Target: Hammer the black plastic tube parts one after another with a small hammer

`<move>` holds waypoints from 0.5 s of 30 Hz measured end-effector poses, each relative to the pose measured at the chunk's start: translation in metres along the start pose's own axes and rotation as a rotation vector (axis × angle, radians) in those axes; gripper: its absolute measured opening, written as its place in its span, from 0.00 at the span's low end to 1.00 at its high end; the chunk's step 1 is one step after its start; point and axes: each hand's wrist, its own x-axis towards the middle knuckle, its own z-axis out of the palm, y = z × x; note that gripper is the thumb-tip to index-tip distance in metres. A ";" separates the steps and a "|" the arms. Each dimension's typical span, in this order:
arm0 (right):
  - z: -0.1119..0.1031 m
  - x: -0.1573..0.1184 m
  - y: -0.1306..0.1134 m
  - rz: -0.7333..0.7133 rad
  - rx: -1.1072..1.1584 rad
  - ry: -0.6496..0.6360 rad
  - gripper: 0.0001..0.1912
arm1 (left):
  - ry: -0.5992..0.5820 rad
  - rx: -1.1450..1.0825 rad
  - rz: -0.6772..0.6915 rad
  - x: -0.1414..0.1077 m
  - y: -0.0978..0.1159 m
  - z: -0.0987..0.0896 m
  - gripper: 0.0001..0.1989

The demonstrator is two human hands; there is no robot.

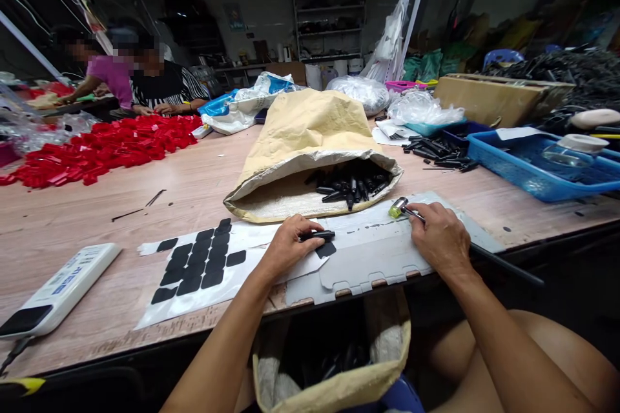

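Observation:
My left hand (292, 244) is closed around a small black cylindrical part (321, 234), held just above the white sheet. Beneath it lies a black square sticker (326, 250). In my right hand (440, 239) is a small hammer (398, 207) with a yellow-green face and a dark handle that runs out behind the wrist. Its head rests near a flat grey board (378, 258). Left of my left hand, rows of black rounded-square stickers (196, 268) sit on white backing. Ahead, an open paper sack (310, 122) lies on its side with several black parts (353, 188) inside.
A second open sack (339, 390) stands below the table edge, with dark parts inside. A white power strip (61, 290) lies at left; red pieces (111, 148) are heaped behind it. Blue tray (542, 187) and black parts (440, 151) are at right. Two people (159, 87) sit far left.

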 end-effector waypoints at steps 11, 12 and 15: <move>-0.055 -0.020 -0.090 -0.184 0.691 0.020 0.15 | 0.000 -0.063 -0.064 0.002 -0.002 0.002 0.08; -0.056 -0.024 -0.103 -0.208 0.751 -0.035 0.14 | -0.003 -0.069 -0.058 0.002 -0.004 0.003 0.08; -0.051 -0.032 -0.130 -0.265 0.783 -0.125 0.14 | 0.000 -0.073 -0.044 0.004 -0.009 0.005 0.09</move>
